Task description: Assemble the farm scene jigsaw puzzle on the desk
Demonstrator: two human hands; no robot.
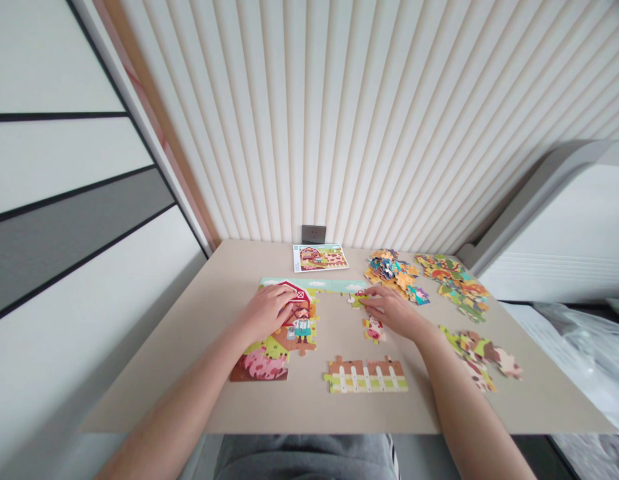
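Our left hand [266, 312] lies flat on the joined cardboard barn section [263, 363]. Our right hand [393, 311] pinches a green piece [356, 301]. Colourful loose piles [459, 283] lie at two o'clock.

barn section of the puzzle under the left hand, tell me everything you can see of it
The barn section is a block of joined flat pieces lying face up on the beige table. It shows a red barn with white trim, a figure in blue overalls, yellow-green ground and a pink-brown patch at its near left corner. A thin sky strip runs right from its top. The left hand rests on the barn, palm down.
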